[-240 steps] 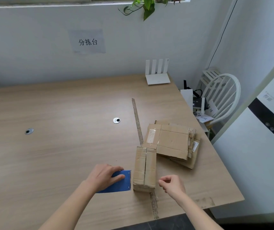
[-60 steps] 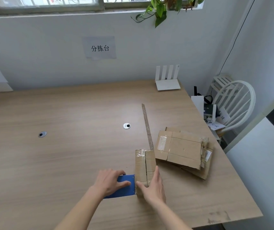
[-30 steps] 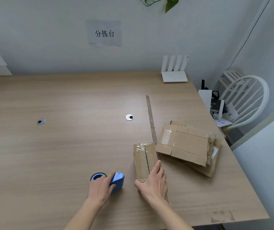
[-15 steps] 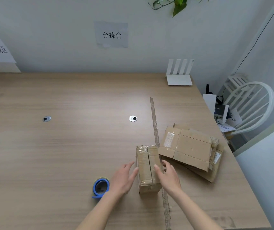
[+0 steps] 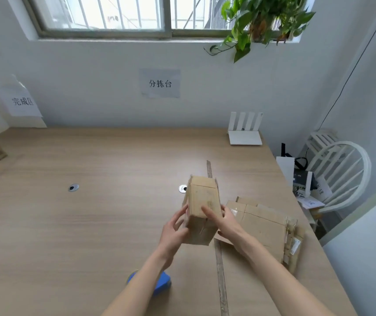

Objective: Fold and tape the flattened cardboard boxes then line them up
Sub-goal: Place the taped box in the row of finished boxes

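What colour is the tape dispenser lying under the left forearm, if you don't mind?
Blue; the tape dispenser shows in the head view.

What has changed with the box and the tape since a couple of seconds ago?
The left hand let go of the blue tape dispenser, which now lies on the table under the left forearm. Both hands took hold of the box, the right hand on its other side, and lifted it off the table. The flat cardboard stack stayed put.
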`<action>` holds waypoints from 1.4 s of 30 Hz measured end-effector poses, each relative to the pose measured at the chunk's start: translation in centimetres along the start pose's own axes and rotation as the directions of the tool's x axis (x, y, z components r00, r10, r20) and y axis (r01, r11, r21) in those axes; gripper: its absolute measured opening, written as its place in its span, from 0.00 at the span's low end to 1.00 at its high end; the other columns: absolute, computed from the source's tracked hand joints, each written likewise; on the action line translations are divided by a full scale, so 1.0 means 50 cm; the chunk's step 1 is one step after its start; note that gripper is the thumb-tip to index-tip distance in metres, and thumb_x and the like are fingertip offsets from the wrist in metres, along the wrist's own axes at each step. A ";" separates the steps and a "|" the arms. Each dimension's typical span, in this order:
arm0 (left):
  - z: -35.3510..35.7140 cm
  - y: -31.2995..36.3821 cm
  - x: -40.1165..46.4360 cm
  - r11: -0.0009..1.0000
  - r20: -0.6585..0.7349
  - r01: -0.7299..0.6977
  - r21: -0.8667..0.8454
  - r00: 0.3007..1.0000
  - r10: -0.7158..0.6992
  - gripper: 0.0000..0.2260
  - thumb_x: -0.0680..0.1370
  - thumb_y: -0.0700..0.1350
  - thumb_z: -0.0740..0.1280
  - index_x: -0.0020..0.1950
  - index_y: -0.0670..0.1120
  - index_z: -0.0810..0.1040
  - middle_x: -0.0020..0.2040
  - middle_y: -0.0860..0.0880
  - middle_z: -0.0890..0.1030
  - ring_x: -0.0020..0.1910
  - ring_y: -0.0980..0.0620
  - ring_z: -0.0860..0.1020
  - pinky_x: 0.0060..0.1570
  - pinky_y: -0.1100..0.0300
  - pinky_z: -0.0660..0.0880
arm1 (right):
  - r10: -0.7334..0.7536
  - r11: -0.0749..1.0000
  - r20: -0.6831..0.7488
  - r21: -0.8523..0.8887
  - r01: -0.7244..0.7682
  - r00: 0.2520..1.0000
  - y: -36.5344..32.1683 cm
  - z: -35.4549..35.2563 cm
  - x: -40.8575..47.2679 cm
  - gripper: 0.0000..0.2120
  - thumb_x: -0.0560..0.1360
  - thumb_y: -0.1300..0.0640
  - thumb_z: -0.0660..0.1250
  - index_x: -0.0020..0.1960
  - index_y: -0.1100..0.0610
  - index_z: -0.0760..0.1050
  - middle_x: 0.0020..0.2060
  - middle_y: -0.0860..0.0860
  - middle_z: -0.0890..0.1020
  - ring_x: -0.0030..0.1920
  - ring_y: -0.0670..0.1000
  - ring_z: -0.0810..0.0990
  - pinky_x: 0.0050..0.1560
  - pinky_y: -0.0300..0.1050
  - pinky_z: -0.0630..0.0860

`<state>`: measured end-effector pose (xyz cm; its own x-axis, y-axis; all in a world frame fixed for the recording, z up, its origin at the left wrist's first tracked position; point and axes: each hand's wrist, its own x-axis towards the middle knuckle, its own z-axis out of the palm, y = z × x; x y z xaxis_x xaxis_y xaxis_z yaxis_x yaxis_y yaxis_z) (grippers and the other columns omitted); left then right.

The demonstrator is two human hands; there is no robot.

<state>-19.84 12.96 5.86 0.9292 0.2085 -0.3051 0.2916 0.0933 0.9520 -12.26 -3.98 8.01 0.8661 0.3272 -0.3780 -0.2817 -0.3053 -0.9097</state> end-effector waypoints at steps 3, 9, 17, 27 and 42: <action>-0.004 0.081 -0.010 0.998 -0.059 -0.019 -0.066 0.998 0.015 0.21 0.81 0.37 0.58 0.61 0.59 0.82 0.55 0.62 0.84 0.60 0.65 0.78 0.49 0.71 0.73 | -0.075 0.997 -0.125 0.021 0.079 0.989 -0.063 0.002 -0.014 0.45 0.63 0.36 0.80 0.70 0.50 0.61 0.57 0.45 0.80 0.56 0.43 0.80 0.54 0.41 0.76; -0.041 0.210 -0.044 0.978 -0.214 -0.185 0.096 0.956 0.202 0.30 0.72 0.55 0.77 0.71 0.57 0.71 0.69 0.56 0.72 0.64 0.61 0.71 0.60 0.61 0.72 | -0.240 0.969 -0.039 0.051 0.242 0.970 -0.169 -0.015 -0.052 0.45 0.61 0.36 0.80 0.71 0.49 0.66 0.60 0.48 0.80 0.56 0.46 0.83 0.60 0.50 0.81; -0.139 0.316 -0.110 0.975 -0.203 -0.221 -0.002 0.955 0.216 0.46 0.62 0.51 0.85 0.69 0.68 0.59 0.63 0.53 0.80 0.58 0.53 0.81 0.39 0.65 0.78 | -0.421 0.898 0.276 -0.010 0.440 0.864 -0.308 -0.002 -0.061 0.50 0.69 0.49 0.81 0.78 0.31 0.52 0.65 0.47 0.75 0.57 0.50 0.84 0.51 0.44 0.82; -0.392 0.347 -0.260 0.943 -0.556 -0.310 0.122 0.766 0.323 0.36 0.61 0.41 0.85 0.65 0.51 0.73 0.56 0.53 0.83 0.49 0.62 0.83 0.42 0.67 0.79 | -0.481 0.640 0.549 -0.313 0.702 0.683 -0.439 0.283 -0.076 0.42 0.66 0.32 0.70 0.77 0.36 0.61 0.69 0.42 0.68 0.67 0.45 0.72 0.68 0.39 0.71; -1.020 0.306 -0.550 0.936 -0.781 0.087 0.342 0.579 0.232 0.39 0.71 0.53 0.78 0.77 0.55 0.62 0.76 0.50 0.68 0.74 0.45 0.67 0.70 0.47 0.69 | -0.567 0.474 0.651 -0.242 0.847 0.504 -0.497 1.021 -0.112 0.36 0.70 0.36 0.72 0.75 0.35 0.65 0.64 0.44 0.68 0.62 0.46 0.71 0.64 0.41 0.73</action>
<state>-52.50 58.30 27.47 0.4287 0.9032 0.0237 0.4315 -0.2277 0.8729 -31.21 47.40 23.93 0.3271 0.9206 0.2133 0.6998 -0.0843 -0.7094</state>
